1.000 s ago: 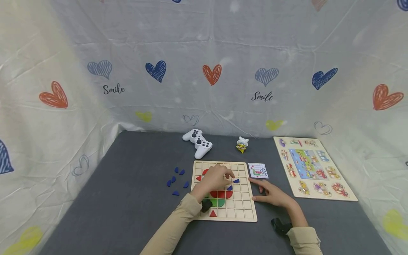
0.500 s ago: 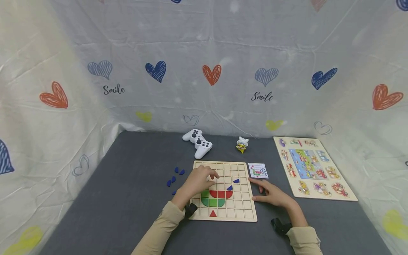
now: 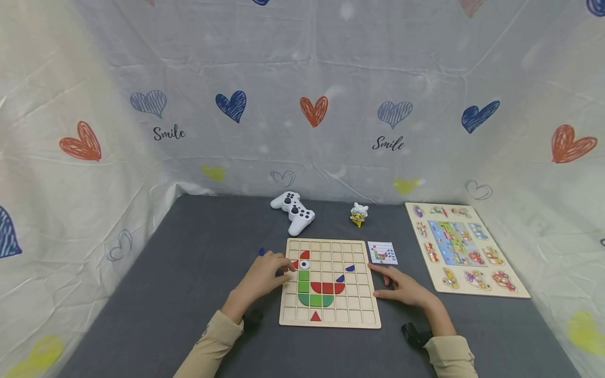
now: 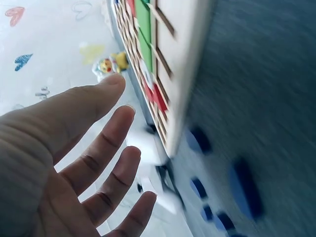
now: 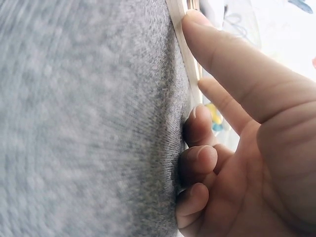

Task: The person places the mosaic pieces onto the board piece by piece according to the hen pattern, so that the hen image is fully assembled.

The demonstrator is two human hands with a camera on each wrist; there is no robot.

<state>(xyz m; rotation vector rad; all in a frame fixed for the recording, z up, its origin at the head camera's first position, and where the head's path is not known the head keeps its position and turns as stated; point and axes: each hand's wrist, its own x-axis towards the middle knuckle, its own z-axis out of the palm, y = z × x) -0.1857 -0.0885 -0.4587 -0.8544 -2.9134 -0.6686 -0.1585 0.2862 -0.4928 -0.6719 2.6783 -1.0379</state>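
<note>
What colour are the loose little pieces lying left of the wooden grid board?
Blue; the left wrist view shows them best.

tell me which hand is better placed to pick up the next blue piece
Left. The left hand is open beside the loose blue pieces left of the board; the right hand rests against its right edge.

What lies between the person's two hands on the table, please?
In the head view, the wooden grid board with its coloured pieces lies between the left hand and the right hand.
</note>
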